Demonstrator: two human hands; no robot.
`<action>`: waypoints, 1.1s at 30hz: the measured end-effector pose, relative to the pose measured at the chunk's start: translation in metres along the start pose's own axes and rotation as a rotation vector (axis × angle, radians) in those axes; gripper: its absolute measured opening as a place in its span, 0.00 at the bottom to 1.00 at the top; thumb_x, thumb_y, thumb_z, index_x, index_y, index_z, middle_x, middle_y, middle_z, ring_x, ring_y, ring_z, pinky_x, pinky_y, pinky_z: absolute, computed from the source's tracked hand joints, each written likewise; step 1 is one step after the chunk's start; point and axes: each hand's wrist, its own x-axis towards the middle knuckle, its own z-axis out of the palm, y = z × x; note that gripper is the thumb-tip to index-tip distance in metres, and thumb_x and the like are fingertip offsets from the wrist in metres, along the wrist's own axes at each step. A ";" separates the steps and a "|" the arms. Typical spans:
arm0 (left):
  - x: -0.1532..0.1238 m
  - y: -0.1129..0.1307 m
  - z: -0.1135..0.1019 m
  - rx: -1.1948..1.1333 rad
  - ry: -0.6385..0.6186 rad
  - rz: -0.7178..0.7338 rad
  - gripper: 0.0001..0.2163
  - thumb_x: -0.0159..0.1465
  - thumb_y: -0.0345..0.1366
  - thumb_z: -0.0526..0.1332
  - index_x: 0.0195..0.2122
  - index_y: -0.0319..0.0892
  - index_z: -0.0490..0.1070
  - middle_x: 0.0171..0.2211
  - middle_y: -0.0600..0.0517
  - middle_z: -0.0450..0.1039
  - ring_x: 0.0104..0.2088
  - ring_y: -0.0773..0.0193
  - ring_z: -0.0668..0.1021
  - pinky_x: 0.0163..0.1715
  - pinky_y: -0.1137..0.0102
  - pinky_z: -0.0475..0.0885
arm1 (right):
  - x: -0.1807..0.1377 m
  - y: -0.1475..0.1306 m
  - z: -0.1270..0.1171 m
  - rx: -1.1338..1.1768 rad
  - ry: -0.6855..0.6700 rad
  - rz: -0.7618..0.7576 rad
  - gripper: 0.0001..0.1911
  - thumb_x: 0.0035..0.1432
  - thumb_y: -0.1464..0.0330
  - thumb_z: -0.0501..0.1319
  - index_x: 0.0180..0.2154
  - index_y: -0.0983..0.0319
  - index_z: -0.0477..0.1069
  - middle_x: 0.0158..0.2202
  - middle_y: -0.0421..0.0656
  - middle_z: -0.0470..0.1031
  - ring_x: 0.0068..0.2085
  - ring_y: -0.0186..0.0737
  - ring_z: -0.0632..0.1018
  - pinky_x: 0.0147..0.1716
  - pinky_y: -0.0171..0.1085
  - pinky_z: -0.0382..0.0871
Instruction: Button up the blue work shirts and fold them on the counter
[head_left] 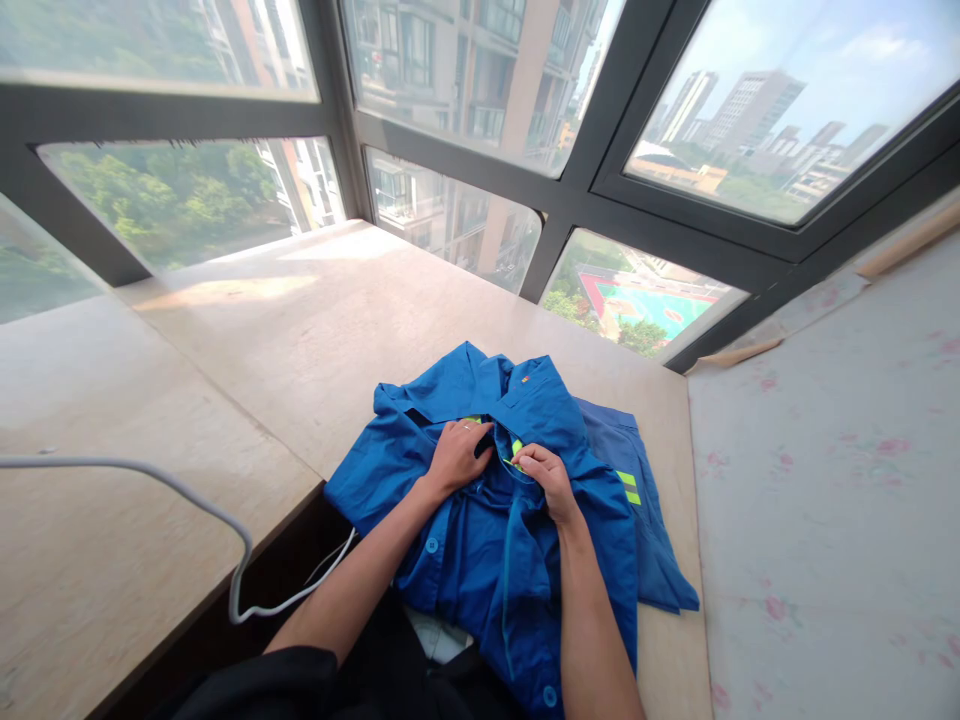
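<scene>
From my remote seat, I find the bright blue woven-cloth work jacket point(480, 575) spread in loose folds on the pale, stone-like ledge point(247, 330) and down over its front edge, towards the wearer's body. I judge it light for its size, soft and limp, with enough body in the weave to hold creases; it should not be fragile or very slippery, but slack cloth will sag and bunch wherever I leave it unsupported. The right hand point(553, 482) has its thumb and forefinger brought together on the cloth edge beside a small neon yellow-green patch point(517, 453), below the pointed blue collar point(442, 388). The left hand point(457, 458) lies across the neck area with fingers curled over the fabric; I cannot tell whether they clamp any of it, since folds hide the tips. For a sure hold I favour the doubled collar or the front edge near the round blue button point(431, 545), where the layers look thicker and stiffer than the body panels. A flat, duller blue garment point(660, 545) with a yellow-green and grey strip point(628, 488) lies partly under the jacket's right side, so I judge that a broad sideways drag could pull both.
</scene>
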 end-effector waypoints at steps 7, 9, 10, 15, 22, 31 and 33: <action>0.005 0.005 0.000 0.103 0.001 -0.088 0.07 0.63 0.31 0.57 0.38 0.43 0.74 0.35 0.45 0.77 0.40 0.54 0.74 0.39 0.62 0.62 | -0.003 -0.021 0.016 -0.516 0.338 -0.245 0.12 0.62 0.61 0.57 0.39 0.61 0.73 0.29 0.43 0.73 0.31 0.40 0.73 0.35 0.39 0.69; 0.005 0.005 -0.002 0.062 0.020 -0.100 0.06 0.64 0.33 0.57 0.37 0.43 0.73 0.36 0.45 0.77 0.39 0.54 0.73 0.39 0.62 0.62 | -0.006 -0.036 0.023 -0.686 0.316 -0.402 0.12 0.63 0.64 0.56 0.45 0.60 0.74 0.39 0.48 0.75 0.41 0.46 0.75 0.45 0.45 0.70; 0.005 0.005 -0.003 0.046 0.025 -0.109 0.06 0.64 0.34 0.57 0.37 0.43 0.73 0.36 0.45 0.77 0.39 0.54 0.73 0.39 0.63 0.62 | -0.007 -0.044 0.027 -0.752 0.253 -0.472 0.13 0.63 0.66 0.57 0.48 0.59 0.74 0.44 0.50 0.75 0.46 0.48 0.74 0.49 0.47 0.68; 0.004 -0.002 -0.003 0.008 0.010 -0.145 0.10 0.63 0.29 0.55 0.39 0.43 0.75 0.35 0.47 0.77 0.39 0.56 0.73 0.39 0.64 0.64 | -0.001 -0.057 0.050 -0.999 -0.115 -0.519 0.18 0.57 0.72 0.63 0.50 0.55 0.74 0.59 0.49 0.68 0.60 0.52 0.67 0.58 0.53 0.63; 0.003 -0.012 0.007 -0.257 0.185 -0.198 0.14 0.59 0.28 0.59 0.45 0.45 0.76 0.38 0.50 0.79 0.39 0.60 0.76 0.45 0.65 0.69 | 0.026 -0.032 0.054 -1.158 0.035 -0.326 0.23 0.54 0.76 0.61 0.52 0.55 0.74 0.57 0.50 0.72 0.53 0.52 0.74 0.51 0.48 0.71; 0.002 -0.009 0.005 -0.269 0.190 -0.180 0.14 0.58 0.30 0.61 0.46 0.43 0.77 0.34 0.51 0.78 0.36 0.61 0.76 0.42 0.66 0.70 | 0.037 -0.030 0.037 -1.038 0.163 -0.222 0.15 0.58 0.74 0.56 0.41 0.56 0.80 0.43 0.43 0.82 0.41 0.45 0.81 0.42 0.40 0.75; 0.003 -0.009 0.004 -0.267 0.190 -0.149 0.14 0.59 0.31 0.62 0.46 0.43 0.77 0.35 0.50 0.78 0.36 0.61 0.77 0.42 0.66 0.70 | 0.037 -0.028 0.032 -0.970 0.162 -0.220 0.15 0.58 0.73 0.56 0.40 0.56 0.80 0.43 0.43 0.82 0.42 0.46 0.81 0.45 0.41 0.74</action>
